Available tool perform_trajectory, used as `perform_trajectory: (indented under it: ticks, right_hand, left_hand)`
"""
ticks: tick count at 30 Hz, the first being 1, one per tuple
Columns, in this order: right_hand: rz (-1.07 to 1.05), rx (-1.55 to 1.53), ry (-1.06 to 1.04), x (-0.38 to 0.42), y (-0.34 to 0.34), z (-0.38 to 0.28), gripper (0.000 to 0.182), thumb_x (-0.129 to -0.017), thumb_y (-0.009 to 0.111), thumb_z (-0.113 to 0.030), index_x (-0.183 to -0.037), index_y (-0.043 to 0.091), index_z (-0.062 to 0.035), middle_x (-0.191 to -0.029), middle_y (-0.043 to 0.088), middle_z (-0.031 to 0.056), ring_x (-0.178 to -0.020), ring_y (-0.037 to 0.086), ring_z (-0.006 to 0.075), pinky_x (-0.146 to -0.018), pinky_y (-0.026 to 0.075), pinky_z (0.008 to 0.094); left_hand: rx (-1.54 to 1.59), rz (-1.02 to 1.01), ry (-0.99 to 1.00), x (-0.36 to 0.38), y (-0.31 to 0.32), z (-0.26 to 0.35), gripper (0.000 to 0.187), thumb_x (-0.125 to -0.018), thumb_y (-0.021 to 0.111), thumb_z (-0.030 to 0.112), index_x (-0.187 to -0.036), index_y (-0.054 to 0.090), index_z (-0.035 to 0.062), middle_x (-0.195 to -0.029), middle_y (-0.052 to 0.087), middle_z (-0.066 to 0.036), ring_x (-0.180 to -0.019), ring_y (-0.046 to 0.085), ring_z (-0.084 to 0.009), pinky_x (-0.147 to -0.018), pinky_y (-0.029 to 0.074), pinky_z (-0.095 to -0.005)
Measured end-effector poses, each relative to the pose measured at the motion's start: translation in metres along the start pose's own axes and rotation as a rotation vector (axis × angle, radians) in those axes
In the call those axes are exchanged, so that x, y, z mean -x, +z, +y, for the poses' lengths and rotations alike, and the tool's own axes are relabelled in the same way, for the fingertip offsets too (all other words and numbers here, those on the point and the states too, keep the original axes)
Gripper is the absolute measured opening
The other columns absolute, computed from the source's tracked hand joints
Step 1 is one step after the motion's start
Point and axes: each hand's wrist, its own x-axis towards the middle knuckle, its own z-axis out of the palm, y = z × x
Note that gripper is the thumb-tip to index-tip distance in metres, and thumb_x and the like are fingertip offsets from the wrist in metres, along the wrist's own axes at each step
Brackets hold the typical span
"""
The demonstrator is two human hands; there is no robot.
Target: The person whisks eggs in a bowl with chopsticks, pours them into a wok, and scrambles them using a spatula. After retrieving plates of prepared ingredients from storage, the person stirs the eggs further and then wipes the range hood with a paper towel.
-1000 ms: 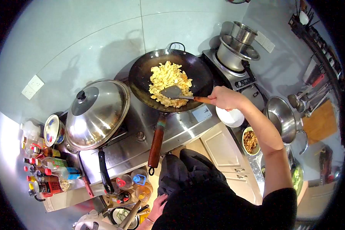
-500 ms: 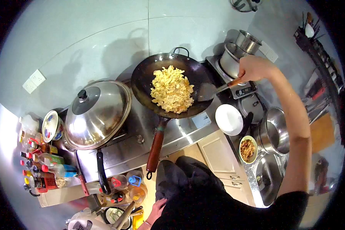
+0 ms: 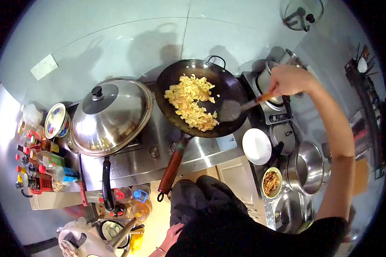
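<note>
My right hand (image 3: 292, 79) is closed round the wooden handle of a wok spatula (image 3: 230, 110). Its metal blade is inside the dark wok (image 3: 230, 85), touching or just beside the lower right edge of the scrambled eggs (image 3: 191, 96). The eggs lie in yellow pieces, with a gap on their right side and a small loose bit beyond it. Nobody holds the wok's wooden handle, which points down towards me. My left hand (image 3: 173, 234) rests by my thigh with its fingers laid out, holding nothing that I can see.
Left of the wok stands a lidded pan (image 3: 116, 124) with a black handle. A white bowl (image 3: 257, 146), a bowl of chopped food (image 3: 272, 182) and a steel pot (image 3: 305, 168) sit at right, near the sink (image 3: 289, 214). Several bottles (image 3: 51, 158) crowd the left end.
The spatula blade has moved down and left against the eggs. The egg heap has split open on its right side. The camera view has shifted a little.
</note>
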Motion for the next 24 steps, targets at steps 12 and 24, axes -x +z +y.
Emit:
perform_trajectory:
  ticks: [12,24]
  right_hand:
    - [0.147,-0.099,0.018,-0.046,0.013,0.005,0.019,-0.072,0.058,-0.023,-0.081,0.064,-0.0065,-0.063,0.055,0.0198,-0.057,0.056,0.0303,-0.054,0.044,0.035]
    - [0.633,0.414,-0.243,-0.062,0.054,-0.039,0.01,-0.063,0.057,-0.006,-0.072,0.062,-0.0057,-0.07,0.059,0.0117,-0.064,0.06,0.025,-0.056,0.049,0.0354]
  left_hand:
    - [-0.019,-0.089,0.064,-0.007,0.017,0.012,0.019,-0.076,0.052,0.01,-0.094,0.053,0.0032,-0.102,0.056,-0.015,-0.098,0.052,-0.0321,-0.085,0.04,-0.0451]
    - [-0.141,-0.03,0.285,-0.011,0.014,0.022,0.027,-0.075,0.049,0.005,-0.102,0.048,0.0051,-0.113,0.048,-0.016,-0.104,0.046,-0.0327,-0.088,0.037,-0.0432]
